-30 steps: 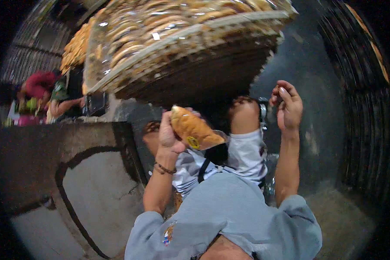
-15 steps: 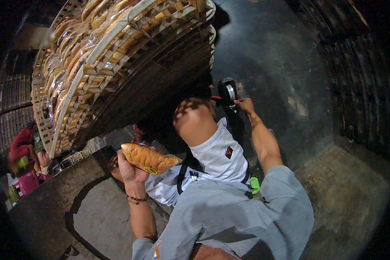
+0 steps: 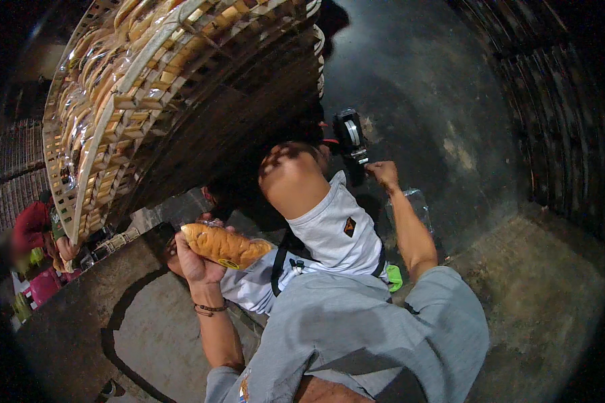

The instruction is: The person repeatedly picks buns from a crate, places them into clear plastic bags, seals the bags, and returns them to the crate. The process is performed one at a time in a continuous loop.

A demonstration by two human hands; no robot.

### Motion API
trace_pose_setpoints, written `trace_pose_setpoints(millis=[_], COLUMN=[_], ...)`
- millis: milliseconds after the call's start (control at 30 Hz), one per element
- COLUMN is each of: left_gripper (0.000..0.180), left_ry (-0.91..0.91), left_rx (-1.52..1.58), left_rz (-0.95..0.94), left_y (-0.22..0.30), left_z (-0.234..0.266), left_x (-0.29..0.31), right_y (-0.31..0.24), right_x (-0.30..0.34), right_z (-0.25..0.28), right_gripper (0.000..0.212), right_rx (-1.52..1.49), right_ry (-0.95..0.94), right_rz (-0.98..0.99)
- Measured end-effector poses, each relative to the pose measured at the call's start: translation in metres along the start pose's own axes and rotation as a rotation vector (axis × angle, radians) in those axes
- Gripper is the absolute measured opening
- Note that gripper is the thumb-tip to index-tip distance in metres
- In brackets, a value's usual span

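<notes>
A golden bread loaf in a clear wrapper rests in my left hand, its fingers wrapped round the near end. The loaf is held above my lap, its other end pointing right. My right hand is stretched forward with its fingers pinched together. What lies between them, if anything, is too small to make out. Just beyond its fingertips stands a dark device with a pale roll, perhaps a tape dispenser, with a shiny metal end towards my hand.
A large woven basket full of wrapped bread leans over the upper left. Clear plastic lies beside my right forearm. A person in red is at the far left, near a pink item. Dark slatted racks line the right.
My right hand has drawn slightly back from the device, and clear plastic shows more beside the forearm. My left hand still holds the bread. The view has shifted a little.
</notes>
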State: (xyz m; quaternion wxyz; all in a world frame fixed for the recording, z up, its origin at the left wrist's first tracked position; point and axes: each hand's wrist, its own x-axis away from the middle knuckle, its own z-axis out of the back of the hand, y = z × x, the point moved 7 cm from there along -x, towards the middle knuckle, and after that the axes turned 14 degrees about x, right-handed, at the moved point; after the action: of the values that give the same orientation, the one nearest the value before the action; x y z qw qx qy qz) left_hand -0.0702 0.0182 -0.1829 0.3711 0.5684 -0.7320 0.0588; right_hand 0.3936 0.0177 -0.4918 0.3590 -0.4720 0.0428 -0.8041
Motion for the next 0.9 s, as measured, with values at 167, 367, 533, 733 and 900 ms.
trace_pose_setpoints(millis=[167,367,533,733,900], left_gripper=[0.06,0.057,0.044,0.035,0.033], left_ry=[-0.064,-0.027,-0.154,-0.295,-0.37], left_rx=[-0.007,-0.174,-0.419,-0.795,-1.034], left_rz=[0.023,-0.105,-0.284,-0.571,-0.852], left_y=[0.006,0.016,0.018,0.029,0.037], left_z=[-0.003,-0.03,-0.076,-0.139,-0.191], left_x=[-0.007,0.002,0.006,0.012,0.046], right_y=[0.023,0.033,-0.042,-0.214,-0.303], right_x=[-0.014,-0.011,0.049,0.191,0.313], right_z=[-0.025,-0.018,0.014,0.112,0.139], right_gripper=[0.029,0.024,0.038,0.065,0.091], right_rx=[0.093,0.103,-0.898,-1.128,-0.939], right_ry=[0.258,0.266,-0.199,-0.682,-1.14], right_rz=[0.126,0.009,0.022,0.722,1.062])
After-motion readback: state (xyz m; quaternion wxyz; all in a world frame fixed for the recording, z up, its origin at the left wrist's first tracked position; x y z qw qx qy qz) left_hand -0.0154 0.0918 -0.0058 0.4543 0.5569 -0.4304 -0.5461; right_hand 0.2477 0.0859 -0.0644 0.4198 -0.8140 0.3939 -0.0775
